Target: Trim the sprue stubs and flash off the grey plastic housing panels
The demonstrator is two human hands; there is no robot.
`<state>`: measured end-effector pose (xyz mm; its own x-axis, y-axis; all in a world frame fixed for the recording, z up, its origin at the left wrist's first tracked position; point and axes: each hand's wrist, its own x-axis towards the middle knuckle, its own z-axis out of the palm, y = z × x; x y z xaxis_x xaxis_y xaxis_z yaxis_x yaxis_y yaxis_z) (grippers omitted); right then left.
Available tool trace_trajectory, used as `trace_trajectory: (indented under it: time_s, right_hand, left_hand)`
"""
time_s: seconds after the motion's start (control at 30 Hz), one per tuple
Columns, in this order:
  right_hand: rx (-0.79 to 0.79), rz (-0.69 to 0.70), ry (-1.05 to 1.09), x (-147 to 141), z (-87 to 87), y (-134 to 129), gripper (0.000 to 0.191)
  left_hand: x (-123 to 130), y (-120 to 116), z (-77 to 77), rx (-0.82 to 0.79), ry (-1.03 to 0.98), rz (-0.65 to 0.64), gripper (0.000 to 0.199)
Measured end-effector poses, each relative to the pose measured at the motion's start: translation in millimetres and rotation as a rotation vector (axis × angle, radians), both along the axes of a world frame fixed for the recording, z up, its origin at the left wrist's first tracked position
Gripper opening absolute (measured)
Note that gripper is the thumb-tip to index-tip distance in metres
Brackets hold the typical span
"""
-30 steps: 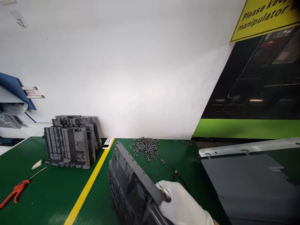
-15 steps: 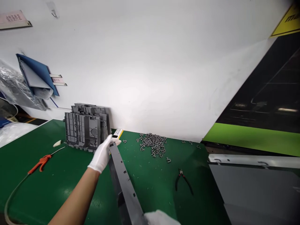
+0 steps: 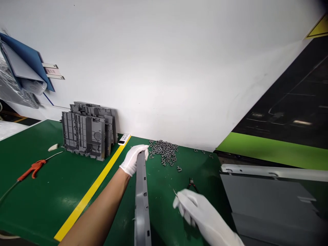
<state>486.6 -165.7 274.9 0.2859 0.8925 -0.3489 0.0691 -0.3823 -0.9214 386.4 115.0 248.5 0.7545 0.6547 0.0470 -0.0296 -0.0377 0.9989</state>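
My left hand point(image 3: 134, 158), in a white glove, is closed round the far end of a long grey plastic panel point(image 3: 141, 191), which stands on edge with small slots along its narrow side. My right hand point(image 3: 196, 210), also gloved, is closed on a thin tool with a pointed metal tip point(image 3: 175, 192); its handle is hidden in the glove. It is to the right of the panel, apart from it. Just beyond the right hand lie black-handled pliers point(image 3: 192, 182), partly covered by it. A pile of small grey hook-shaped pieces point(image 3: 164, 151) lies past the left hand.
Several grey plastic panels point(image 3: 84, 135) lean upright against the white wall point(image 3: 164, 78). An orange air gun point(image 3: 33, 169) lies left on the green table point(image 3: 56, 198), beside a yellow tape strip point(image 3: 94, 188). A large grey panel point(image 3: 266, 198) with a metal edge is at right.
The grey panel has turned upright on its edge, with my left hand on its far end. My right hand has left its near end and moved right and up, now showing the thin tool.
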Motion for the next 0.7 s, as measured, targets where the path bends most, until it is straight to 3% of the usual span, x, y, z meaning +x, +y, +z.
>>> trace_trajectory:
  time_s: [0.17, 0.3, 0.4, 0.53, 0.7]
  right_hand:
    - [0.086, 0.098, -0.14, 25, 20.2, 62, 0.032]
    - [0.105, 0.18, -0.514, 43, 15.5, 113, 0.044]
    - [0.023, 0.209, -0.783, 48, 13.6, 140, 0.051]
    - [-0.067, 0.286, -1.039, 46, 22.1, 154, 0.058]
    - [-0.109, 0.356, -1.213, 40, 32.3, 153, 0.066]
  left_hand:
    - [16, -3, -7.3, -0.002, -0.038, -0.066, 0.048]
    - [16, 2, -12.0, -0.031, -0.034, -0.047, 0.046]
    - [15, 5, -12.8, -0.042, -0.025, -0.029, 0.045]
    - [15, 4, -10.6, -0.058, -0.013, -0.001, 0.04]
    - [15, 2, -9.0, -0.035, -0.027, 0.023, 0.034]
